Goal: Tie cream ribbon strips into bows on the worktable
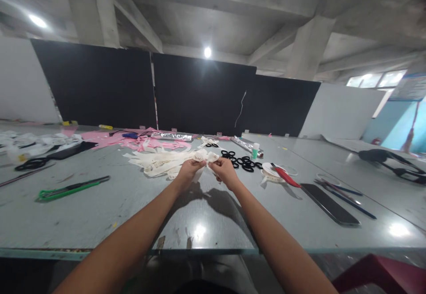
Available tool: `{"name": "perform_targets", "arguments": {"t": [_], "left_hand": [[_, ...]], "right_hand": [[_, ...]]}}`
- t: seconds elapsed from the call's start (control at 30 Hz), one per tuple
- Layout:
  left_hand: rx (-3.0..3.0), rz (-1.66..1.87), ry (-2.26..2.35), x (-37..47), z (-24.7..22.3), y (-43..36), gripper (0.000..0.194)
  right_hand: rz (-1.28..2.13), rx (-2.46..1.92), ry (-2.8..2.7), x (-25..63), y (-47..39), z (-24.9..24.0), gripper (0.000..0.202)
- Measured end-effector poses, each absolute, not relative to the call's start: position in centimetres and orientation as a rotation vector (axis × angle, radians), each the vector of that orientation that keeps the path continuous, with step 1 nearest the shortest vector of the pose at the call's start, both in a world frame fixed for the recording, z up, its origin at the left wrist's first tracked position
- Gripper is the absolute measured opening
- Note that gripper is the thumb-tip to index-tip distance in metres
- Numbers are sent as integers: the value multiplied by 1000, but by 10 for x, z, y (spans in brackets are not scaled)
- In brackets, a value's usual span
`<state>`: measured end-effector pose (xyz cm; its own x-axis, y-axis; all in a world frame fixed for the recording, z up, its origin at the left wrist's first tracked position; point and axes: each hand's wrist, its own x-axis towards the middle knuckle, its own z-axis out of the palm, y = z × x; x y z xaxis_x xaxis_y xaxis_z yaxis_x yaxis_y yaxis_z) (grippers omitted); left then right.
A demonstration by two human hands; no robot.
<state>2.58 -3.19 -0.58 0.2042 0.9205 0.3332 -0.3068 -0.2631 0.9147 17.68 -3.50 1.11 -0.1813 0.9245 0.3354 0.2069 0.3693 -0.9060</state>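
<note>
1. Small bottle (255, 150): it stands upright at about 2 o'clock from the hands, white on top and green below; I cannot tell how full it is.
2. Roll (269, 167): it lies at 3 o'clock, with pale printed ribbon around it and a red tool (286, 177) at its right side.
3. White ribbon (200, 157): the piece being handled is raised just above the table (100, 216), stretched between the fingertips of both hands, with dark letters facing up.
4. Left hand (190, 170): thumb and fingers pinch the ribbon's left part.
5. Right hand (223, 170): thumb and fingers pinch its right part, near the left hand.
6. Ribbon pile (159, 163): loose pale strips spread from 9 to 10 o'clock, just beyond the left hand.
7. Black loops (246, 162): they lie in a loose cluster at 2 to 3 o'clock, near the right hand.
8. Further out: pink scraps (100, 139) at 10 o'clock, a green cutter (71, 189) at 8 to 9, and a black phone-like slab (329, 203) at 4.
</note>
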Motion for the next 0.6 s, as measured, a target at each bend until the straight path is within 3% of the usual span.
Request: {"name": "perform_targets", "arguments": {"t": [0.6], "left_hand": [[1301,1354,665,26,-5,-33,35]], "right_hand": [[959,-1088,-1597,181,-28,5,37]]}}
